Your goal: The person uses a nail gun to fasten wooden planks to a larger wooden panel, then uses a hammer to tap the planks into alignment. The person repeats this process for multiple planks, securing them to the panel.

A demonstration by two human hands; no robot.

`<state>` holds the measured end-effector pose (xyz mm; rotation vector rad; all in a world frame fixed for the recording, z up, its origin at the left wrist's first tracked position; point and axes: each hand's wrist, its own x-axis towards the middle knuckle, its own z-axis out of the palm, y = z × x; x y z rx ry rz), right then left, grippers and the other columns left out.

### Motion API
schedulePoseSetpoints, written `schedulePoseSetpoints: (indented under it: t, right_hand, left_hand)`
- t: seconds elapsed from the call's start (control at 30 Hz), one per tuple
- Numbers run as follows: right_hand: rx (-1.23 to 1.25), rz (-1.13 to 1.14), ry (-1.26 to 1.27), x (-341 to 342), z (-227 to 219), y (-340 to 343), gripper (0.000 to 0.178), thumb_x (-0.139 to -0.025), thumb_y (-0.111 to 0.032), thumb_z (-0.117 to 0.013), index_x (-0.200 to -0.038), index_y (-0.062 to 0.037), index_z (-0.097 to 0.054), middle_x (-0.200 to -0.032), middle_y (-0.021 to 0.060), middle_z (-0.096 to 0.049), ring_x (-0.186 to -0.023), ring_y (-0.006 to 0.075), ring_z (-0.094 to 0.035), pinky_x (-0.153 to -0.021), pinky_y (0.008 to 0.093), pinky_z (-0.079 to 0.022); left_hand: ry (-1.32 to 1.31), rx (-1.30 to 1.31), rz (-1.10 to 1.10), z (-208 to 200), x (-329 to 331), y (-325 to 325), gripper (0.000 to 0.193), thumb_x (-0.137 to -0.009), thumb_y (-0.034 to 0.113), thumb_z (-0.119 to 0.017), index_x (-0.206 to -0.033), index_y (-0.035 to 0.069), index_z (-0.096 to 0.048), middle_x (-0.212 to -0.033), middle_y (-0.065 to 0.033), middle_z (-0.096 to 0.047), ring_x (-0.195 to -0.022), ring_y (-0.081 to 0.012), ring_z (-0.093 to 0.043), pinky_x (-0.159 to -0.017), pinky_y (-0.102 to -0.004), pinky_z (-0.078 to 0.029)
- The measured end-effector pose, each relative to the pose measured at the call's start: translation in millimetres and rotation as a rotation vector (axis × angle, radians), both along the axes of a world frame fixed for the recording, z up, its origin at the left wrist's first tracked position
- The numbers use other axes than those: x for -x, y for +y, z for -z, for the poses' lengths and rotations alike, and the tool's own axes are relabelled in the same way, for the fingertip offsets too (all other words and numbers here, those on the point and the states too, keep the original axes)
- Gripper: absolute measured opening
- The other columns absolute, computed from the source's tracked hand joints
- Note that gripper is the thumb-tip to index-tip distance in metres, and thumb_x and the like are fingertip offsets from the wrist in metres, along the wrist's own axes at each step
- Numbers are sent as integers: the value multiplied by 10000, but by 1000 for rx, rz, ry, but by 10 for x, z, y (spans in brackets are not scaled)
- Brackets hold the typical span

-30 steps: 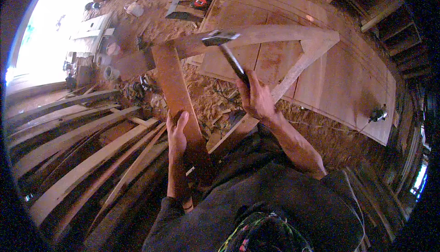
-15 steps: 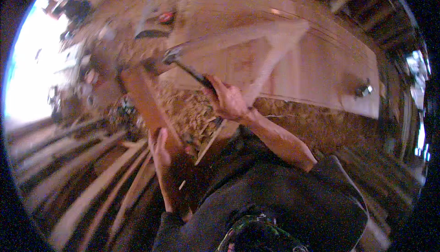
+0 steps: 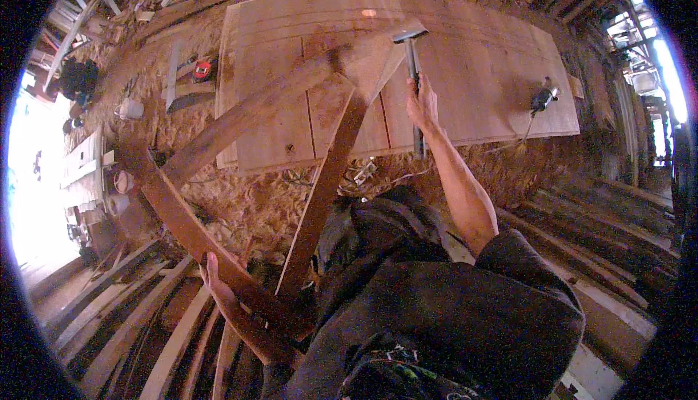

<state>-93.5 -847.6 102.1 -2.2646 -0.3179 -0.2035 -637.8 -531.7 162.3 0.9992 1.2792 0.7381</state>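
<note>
My right hand [image 3: 422,102] is closed around the dark handle of a hammer [image 3: 413,54]. Its head is over the far corner of a wooden frame [image 3: 320,189], but I cannot tell whether it touches. Long brown boards make up the frame, tapering together at the far end. At the lower left my left hand [image 3: 211,273] grips the outer edge of the frame's left board [image 3: 185,214]. The thumb lies along that board, and most of the fingers are hidden beneath it. The frame's near end rests close to my body.
Large plywood sheets [image 3: 472,73] lie under the frame's far end. A dark hand-held tool [image 3: 542,100] sits on them at right. Left of the sheets is a red tape measure [image 3: 203,71]. Wood shavings [image 3: 240,204] cover the ground; long timbers [image 3: 163,342] lie at lower left.
My right hand has swung the hammer away to the right, up to the frame's far corner. The frame and my left hand have shifted left in view, and the left hand appears lower.
</note>
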Motion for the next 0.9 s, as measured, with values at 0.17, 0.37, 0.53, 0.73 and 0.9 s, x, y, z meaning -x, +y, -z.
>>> schedulePoseSetpoints:
  t: [0.17, 0.37, 0.53, 0.73, 0.9]
  right_hand:
    - [170, -58, -42, 34, -217, 227, 503, -1052, -372, -518, -1409, -18, -520, -1142, 281, -696, -1015, 505, -671, -848, 568, -524]
    - [101, -31, -12, -132, 86, 368, 483, -1042, -319, -527, -1424, -25, -516, -1163, 284, -687, -1051, 474, -667, -896, 556, -526]
    - [213, -72, 50, -47, -48, 447, 476, -1044, -269, -519, -1449, -20, -484, -1159, 286, -682, -1011, 457, -682, -845, 550, -542]
    - [204, -23, -223, -211, 422, 381, 430, -1038, -261, -549, -1382, -5, -520, -1081, 293, -686, -968, 455, -680, -793, 530, -532]
    - [75, -123, 100, -45, 187, 346, 469, -1035, -342, -583, -1345, 7, -547, -1023, 287, -690, -937, 467, -678, -760, 512, -527]
  left_hand:
    - [-44, 142, 97, -552, -345, -191, 555, -941, 369, -725, -1353, 66, -512, -981, -132, -652, -778, -260, -650, -658, -413, -557]
    - [-28, 132, 40, -520, -374, -199, 522, -930, 375, -730, -1287, 55, -522, -850, -132, -641, -706, -278, -643, -600, -414, -555]
    - [-38, 63, 25, -640, -433, -247, 527, -926, 376, -735, -1271, 37, -527, -857, -146, -648, -685, -287, -647, -607, -418, -556]
    - [28, -46, 2, -500, -456, -169, 508, -927, 377, -737, -1253, 43, -538, -875, -146, -660, -690, -281, -659, -595, -419, -561]
    - [-26, 105, 88, -558, -390, -87, 435, -946, 380, -714, -1194, 50, -577, -864, -120, -659, -688, -257, -659, -588, -388, -545]
